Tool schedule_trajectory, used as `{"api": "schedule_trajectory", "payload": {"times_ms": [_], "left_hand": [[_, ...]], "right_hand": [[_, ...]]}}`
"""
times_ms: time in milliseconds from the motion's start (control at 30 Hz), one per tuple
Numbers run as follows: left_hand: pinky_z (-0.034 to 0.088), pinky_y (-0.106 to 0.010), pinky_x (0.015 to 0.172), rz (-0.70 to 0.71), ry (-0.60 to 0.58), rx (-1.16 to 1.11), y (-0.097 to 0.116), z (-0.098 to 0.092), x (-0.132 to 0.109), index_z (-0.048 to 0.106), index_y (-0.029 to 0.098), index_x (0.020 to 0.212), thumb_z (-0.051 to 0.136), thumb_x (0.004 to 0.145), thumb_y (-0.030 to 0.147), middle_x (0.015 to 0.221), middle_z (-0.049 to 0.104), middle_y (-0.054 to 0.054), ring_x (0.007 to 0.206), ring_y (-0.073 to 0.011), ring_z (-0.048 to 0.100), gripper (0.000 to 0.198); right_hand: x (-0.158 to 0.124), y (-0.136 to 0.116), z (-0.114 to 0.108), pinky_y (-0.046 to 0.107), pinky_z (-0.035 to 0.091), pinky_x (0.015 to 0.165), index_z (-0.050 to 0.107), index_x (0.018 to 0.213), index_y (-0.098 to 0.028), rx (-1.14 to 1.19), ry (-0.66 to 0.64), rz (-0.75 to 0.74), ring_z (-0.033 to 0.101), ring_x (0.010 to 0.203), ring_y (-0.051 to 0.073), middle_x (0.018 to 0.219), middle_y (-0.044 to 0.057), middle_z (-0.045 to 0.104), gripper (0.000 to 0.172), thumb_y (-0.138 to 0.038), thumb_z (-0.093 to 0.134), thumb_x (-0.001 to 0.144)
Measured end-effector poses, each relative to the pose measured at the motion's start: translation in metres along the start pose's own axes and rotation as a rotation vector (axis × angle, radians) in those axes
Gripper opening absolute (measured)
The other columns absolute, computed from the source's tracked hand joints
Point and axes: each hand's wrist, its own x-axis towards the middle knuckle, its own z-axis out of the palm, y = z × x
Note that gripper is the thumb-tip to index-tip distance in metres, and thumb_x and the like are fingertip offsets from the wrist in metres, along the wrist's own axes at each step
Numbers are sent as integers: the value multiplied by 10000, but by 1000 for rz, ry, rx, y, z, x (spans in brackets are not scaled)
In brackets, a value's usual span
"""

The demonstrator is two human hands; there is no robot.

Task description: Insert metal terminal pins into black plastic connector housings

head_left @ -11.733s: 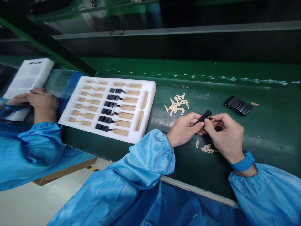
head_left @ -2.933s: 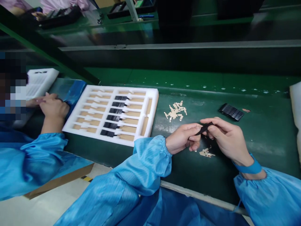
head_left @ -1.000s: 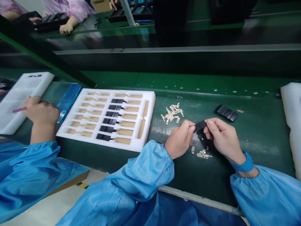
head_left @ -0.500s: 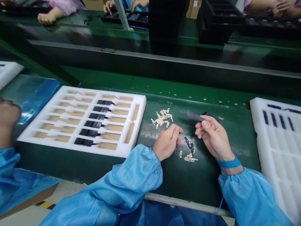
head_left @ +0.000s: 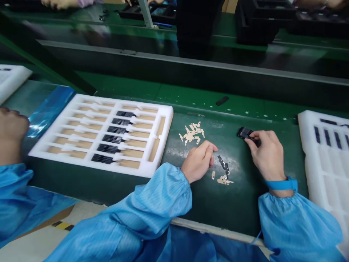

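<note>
My left hand [head_left: 199, 161] rests on the dark green mat with its fingers curled in and nothing in it. Just right of it lie a few small black bits [head_left: 223, 164] and some tan slips [head_left: 224, 179]. My right hand [head_left: 265, 153] reaches forward, and its fingertips close on the near end of a small stack of black ribbed parts [head_left: 244, 132]. A pile of tan slips [head_left: 192, 132] lies in front of my left hand. One black strip [head_left: 222, 100] lies alone on the green belt beyond.
A white foam tray [head_left: 152, 167] at the left holds several black parts in its middle slots. Another white foam tray [head_left: 313, 171] sits at the right edge. A co-worker's hand [head_left: 11, 127] and blue sleeve are at far left. Black trays stand on the far line.
The black strip that my right hand held half a second ago now lies on the far belt. My right hand has moved down onto the black stack. My left hand stayed on the mat.
</note>
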Motion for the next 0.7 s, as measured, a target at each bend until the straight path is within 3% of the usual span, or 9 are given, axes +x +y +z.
{"api": "schedule_trajectory", "payload": {"times_ms": [233, 433, 567, 633, 700], "left_hand": [[464, -187, 577, 8, -1, -62, -3, 2, 3, 595, 195, 1083, 325, 1053, 344, 680, 612, 32, 594, -96, 584, 310], [497, -179, 484, -13, 19, -234, -7, 4, 8, 621, 179, 1105, 392, 1042, 397, 812, 681, -17, 645, -111, 623, 323], [510, -193, 461, -21, -43, -362, -7, 2, 12, 644, 139, 1161, 483, 1010, 498, 900, 711, -75, 657, -126, 656, 421], [506, -186, 459, -24, -78, -412, -6, 1, 14, 661, 102, 1172, 605, 962, 425, 798, 685, -57, 630, -126, 650, 389], [504, -169, 474, -35, -69, -462, -4, -1, 16, 675, 74, 1161, 678, 913, 266, 706, 648, -23, 593, -103, 623, 313]], "right_hand": [[-3, -11, -11, 452, 457, 817, 766, 1012, -221, 8, 79, -114, 600, 875, 285, 967, 117, 698, 212, -370, 617, 981], [-9, -30, -4, 407, 526, 803, 770, 1083, -237, 126, 158, -312, 667, 862, 246, 941, 73, 732, 161, -248, 670, 957], [-18, -43, 3, 366, 534, 787, 749, 1122, -238, 199, -5, -511, 660, 858, 215, 984, 65, 728, 196, -185, 680, 946], [-20, -48, 3, 350, 536, 786, 737, 1135, -244, 273, -112, -557, 658, 870, 208, 1013, 62, 718, 195, -196, 668, 959], [-19, -52, -2, 344, 536, 778, 718, 1150, -234, 358, -136, -487, 656, 861, 203, 1064, 73, 703, 196, -249, 684, 958]]}}
